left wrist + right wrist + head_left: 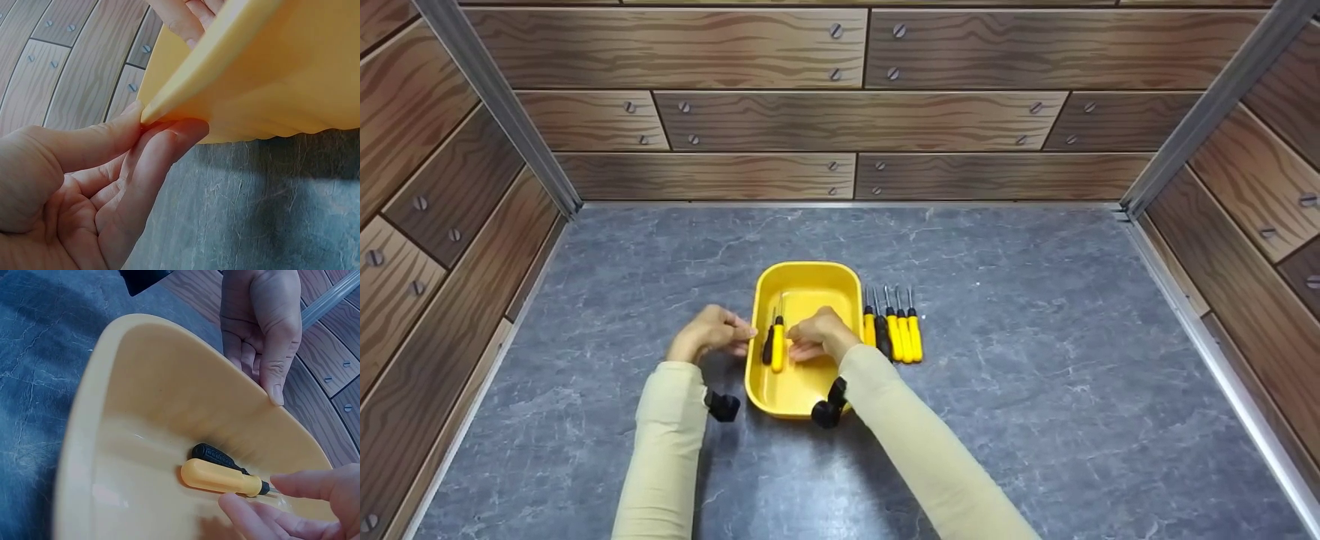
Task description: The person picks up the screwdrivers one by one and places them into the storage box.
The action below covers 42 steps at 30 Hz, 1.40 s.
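A yellow plastic tray (802, 401) stands on the grey tabletop. My left hand (712, 330) pinches its left rim, thumb above and fingers beneath, as the left wrist view shows. Inside the tray lie two screwdrivers side by side, one with a black handle (216, 455) and one with a yellow handle (222, 478). Over the tray, my right hand (821, 334) is just right of the yellow screwdriver. Its thumb (304, 484) and fingers (253, 517) are apart near that screwdriver's black collar, and I see no grip on it.
Just right of the tray, several screwdrivers (904, 334) lie in a row, shafts pointing away, mostly yellow-handled with one black handle (883, 337). Wood-patterned walls (855, 120) with metal edge strips enclose the tabletop (1035, 375) at the back and sides.
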Available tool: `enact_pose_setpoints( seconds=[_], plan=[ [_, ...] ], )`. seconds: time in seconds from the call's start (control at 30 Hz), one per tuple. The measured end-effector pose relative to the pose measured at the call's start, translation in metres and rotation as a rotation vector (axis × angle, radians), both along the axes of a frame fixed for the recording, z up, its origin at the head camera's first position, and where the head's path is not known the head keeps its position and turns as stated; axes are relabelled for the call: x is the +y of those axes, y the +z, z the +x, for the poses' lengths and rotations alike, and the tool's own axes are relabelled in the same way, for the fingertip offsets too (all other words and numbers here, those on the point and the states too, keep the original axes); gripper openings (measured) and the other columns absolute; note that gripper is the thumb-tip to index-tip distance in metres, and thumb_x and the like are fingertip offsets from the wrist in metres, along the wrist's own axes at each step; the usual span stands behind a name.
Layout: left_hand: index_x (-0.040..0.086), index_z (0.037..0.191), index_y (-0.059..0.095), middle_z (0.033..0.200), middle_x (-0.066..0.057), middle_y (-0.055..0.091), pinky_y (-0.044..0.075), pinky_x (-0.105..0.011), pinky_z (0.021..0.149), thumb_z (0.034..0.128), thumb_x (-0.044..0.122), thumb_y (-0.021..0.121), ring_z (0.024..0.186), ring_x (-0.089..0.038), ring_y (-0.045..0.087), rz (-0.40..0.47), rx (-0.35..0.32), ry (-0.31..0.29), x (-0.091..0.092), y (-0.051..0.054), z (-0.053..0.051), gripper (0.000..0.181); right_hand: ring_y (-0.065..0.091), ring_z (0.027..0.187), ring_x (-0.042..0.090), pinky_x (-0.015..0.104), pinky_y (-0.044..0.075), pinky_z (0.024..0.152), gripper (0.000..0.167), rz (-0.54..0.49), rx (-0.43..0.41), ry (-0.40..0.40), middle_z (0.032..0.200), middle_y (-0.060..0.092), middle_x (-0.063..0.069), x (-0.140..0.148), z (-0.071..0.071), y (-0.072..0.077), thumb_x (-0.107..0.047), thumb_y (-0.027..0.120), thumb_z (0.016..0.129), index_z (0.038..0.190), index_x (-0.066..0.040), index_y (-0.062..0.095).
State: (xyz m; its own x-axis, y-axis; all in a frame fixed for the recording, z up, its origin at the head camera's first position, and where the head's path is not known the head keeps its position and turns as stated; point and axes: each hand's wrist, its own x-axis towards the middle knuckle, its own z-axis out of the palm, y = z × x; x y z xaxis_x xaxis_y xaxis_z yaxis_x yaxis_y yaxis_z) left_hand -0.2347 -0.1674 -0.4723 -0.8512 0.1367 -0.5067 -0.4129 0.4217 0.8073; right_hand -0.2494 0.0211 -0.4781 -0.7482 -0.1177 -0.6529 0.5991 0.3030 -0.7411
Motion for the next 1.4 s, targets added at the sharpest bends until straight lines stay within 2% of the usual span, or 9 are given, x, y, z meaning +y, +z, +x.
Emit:
enact_pose_setpoints(
  seconds=[0.33, 0.57, 0.97, 1.1, 1.3, 1.4],
  plan=[
    [-0.014, 0.114, 0.061, 0.071, 0.000, 0.064, 0.064, -0.021, 0.067, 0.0929, 0.006, 0.062, 0.059, -0.004, 0.063, -0.007, 0.010, -0.021, -0.001, 0.000, 0.000, 0.029, 0.064, 0.048, 0.014, 0.029, 0.065, 0.064, 0.026, -0.017, 0.014, 0.017, 0.062, 0.065, 0.009, 0.006, 0.001, 0.004, -0.004, 0.065, 0.087, 0.107, 0.013, 0.065],
    [-0.014, 0.112, 0.062, 0.072, -0.001, 0.064, 0.064, -0.021, 0.067, 0.0927, 0.005, 0.062, 0.060, -0.005, 0.064, 0.002, 0.011, -0.012, 0.000, -0.001, 0.002, 0.027, 0.064, 0.048, 0.014, 0.027, 0.064, 0.061, 0.025, -0.037, 0.020, 0.016, 0.061, 0.065, 0.009, 0.007, 0.003, 0.005, -0.004, 0.065, 0.087, 0.106, 0.012, 0.065],
    [-0.016, 0.113, 0.061, 0.071, -0.001, 0.065, 0.065, -0.024, 0.070, 0.0928, 0.005, 0.061, 0.059, -0.005, 0.064, 0.012, 0.023, -0.021, -0.001, 0.000, 0.002, 0.029, 0.067, 0.051, 0.015, 0.028, 0.064, 0.066, 0.020, -0.088, -0.005, 0.025, 0.063, 0.067, 0.010, 0.004, 0.011, 0.011, -0.001, 0.065, 0.085, 0.102, 0.010, 0.066],
    [-0.017, 0.114, 0.060, 0.070, 0.000, 0.065, 0.065, -0.024, 0.070, 0.0928, 0.005, 0.061, 0.059, -0.004, 0.064, 0.021, 0.035, -0.031, -0.002, -0.001, 0.003, 0.030, 0.067, 0.051, 0.015, 0.031, 0.064, 0.071, 0.017, -0.087, 0.013, 0.050, 0.062, 0.067, 0.010, 0.005, 0.015, 0.013, -0.003, 0.066, 0.085, 0.097, 0.008, 0.066],
    [-0.018, 0.114, 0.060, 0.068, 0.000, 0.064, 0.064, -0.021, 0.066, 0.0929, 0.004, 0.061, 0.059, -0.005, 0.065, 0.028, 0.033, -0.036, -0.001, 0.000, 0.002, 0.031, 0.067, 0.052, 0.014, 0.027, 0.064, 0.062, 0.020, -0.120, 0.052, 0.087, 0.068, 0.070, 0.013, 0.009, 0.020, 0.019, -0.003, 0.066, 0.086, 0.101, 0.010, 0.063],
    [-0.017, 0.114, 0.060, 0.070, -0.001, 0.065, 0.064, -0.022, 0.067, 0.0931, 0.005, 0.061, 0.060, -0.005, 0.065, 0.022, 0.027, -0.031, -0.001, -0.001, 0.002, 0.030, 0.068, 0.053, 0.014, 0.028, 0.064, 0.064, 0.021, -0.127, 0.062, 0.101, 0.074, 0.073, 0.016, 0.012, 0.022, 0.021, -0.004, 0.066, 0.087, 0.102, 0.011, 0.065]
  ],
)
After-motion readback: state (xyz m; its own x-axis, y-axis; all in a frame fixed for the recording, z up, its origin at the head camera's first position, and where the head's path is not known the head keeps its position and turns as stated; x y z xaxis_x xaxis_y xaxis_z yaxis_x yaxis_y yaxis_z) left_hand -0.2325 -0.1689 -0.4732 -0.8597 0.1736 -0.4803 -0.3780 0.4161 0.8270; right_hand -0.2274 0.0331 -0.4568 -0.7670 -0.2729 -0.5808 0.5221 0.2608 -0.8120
